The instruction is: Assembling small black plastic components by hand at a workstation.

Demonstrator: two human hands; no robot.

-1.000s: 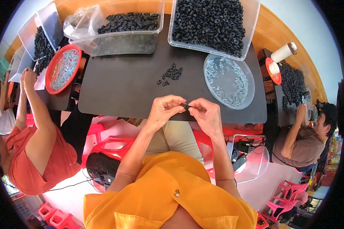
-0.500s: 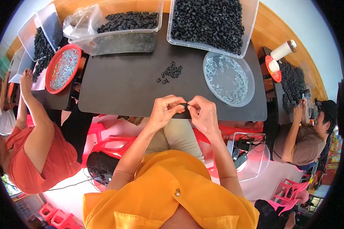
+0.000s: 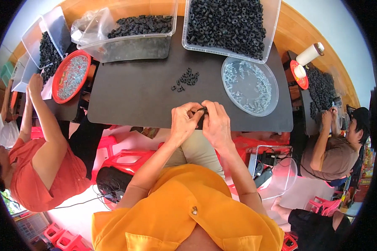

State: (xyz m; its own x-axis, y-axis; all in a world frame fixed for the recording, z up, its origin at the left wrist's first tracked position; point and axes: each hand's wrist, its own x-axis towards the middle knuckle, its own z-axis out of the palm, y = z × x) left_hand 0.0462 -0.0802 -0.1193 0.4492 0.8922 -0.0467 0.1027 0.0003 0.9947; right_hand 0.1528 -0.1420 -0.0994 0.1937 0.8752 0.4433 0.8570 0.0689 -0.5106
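My left hand (image 3: 184, 122) and my right hand (image 3: 215, 124) meet at the near edge of a dark mat (image 3: 138, 90), fingertips pinched together on a small black ring part (image 3: 201, 110). A little pile of the same black parts (image 3: 186, 79) lies on the mat just beyond my hands. To the right sits a clear round lid (image 3: 250, 85) holding several small metal screws. A clear bin full of black ring parts (image 3: 230, 23) stands at the back.
A second clear bin of black parts (image 3: 132, 35) stands back left, with a red tray of metal pieces (image 3: 71, 76) beside it. One person in red sits at my left (image 3: 40, 163), another in brown at my right (image 3: 333, 148). Red plastic stools (image 3: 125, 157) stand below the table.
My hands stay pinched together at the mat's near edge, with only small finger movements. The person on the right has raised both hands closer together.
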